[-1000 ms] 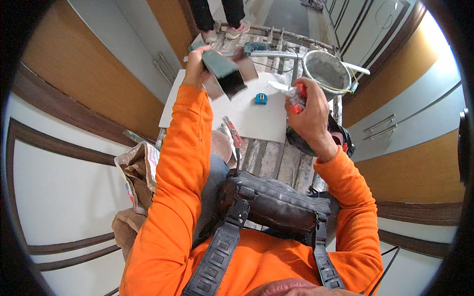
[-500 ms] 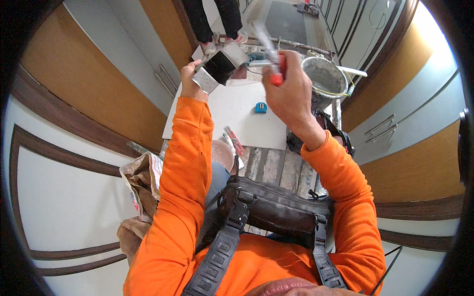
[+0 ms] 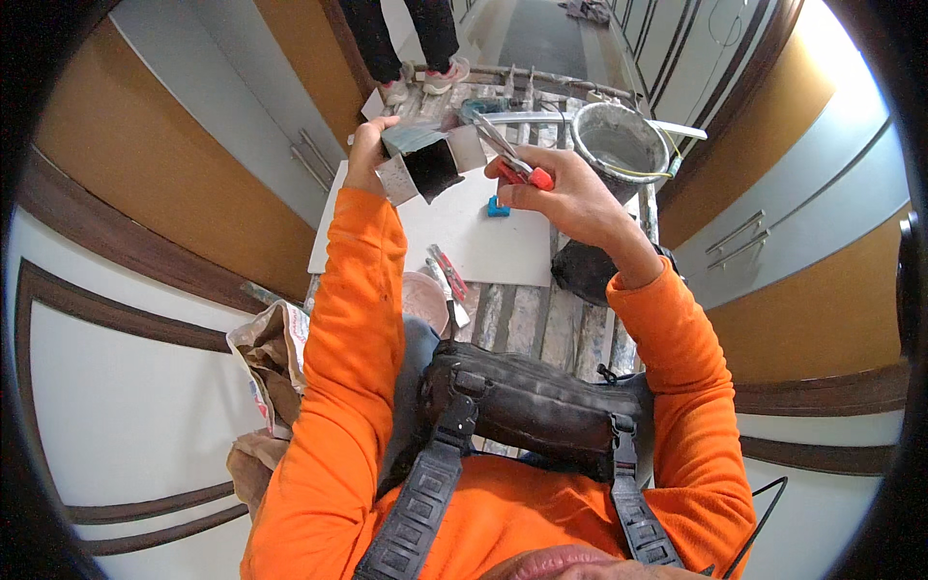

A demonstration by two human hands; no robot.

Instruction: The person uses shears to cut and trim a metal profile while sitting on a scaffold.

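Note:
My left hand (image 3: 367,162) grips the left side of a small open box (image 3: 435,172) with a dark inside and pale flaps standing out. The box is held up over a white panel (image 3: 512,253). Just right of it, my right hand (image 3: 575,193) is closed around red-handled snips (image 3: 499,141), whose metal jaws point up and left near the box's right flap. A gap seems to lie between jaws and flap. On the panel below sits a blue tape measure (image 3: 498,207), close under my right fingers.
Beyond the panel is a planked platform with a grey bucket (image 3: 623,121) at far right. A pinkish bowl (image 3: 423,296) and red-handled tool (image 3: 448,269) lie nearer. A dark bag (image 3: 580,275) and paper sack (image 3: 269,356) flank me. Another person's legs (image 3: 425,34) stand at the far end.
My right hand has come down and nearer the box, and the snips now lean left instead of standing up. The box has tilted, showing more of its upper side.

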